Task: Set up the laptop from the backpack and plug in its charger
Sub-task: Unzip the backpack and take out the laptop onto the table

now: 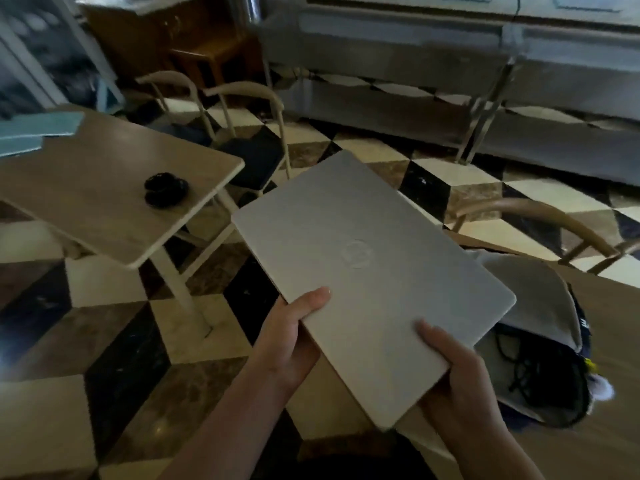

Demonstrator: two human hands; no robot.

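Note:
A closed silver laptop with a round logo on its lid is held in the air above the floor, tilted toward the far left. My left hand grips its near left edge, thumb on the lid. My right hand grips the near corner, thumb on top. An open dark backpack with a grey lining lies on the wooden table at the right, partly behind the laptop. A black cable is tangled inside it.
A second wooden table stands at the left with a coiled black object and a teal item on it. Curved-back chairs stand behind it, another chair at the right. Checkered floor tiles lie below. A steel counter runs along the back.

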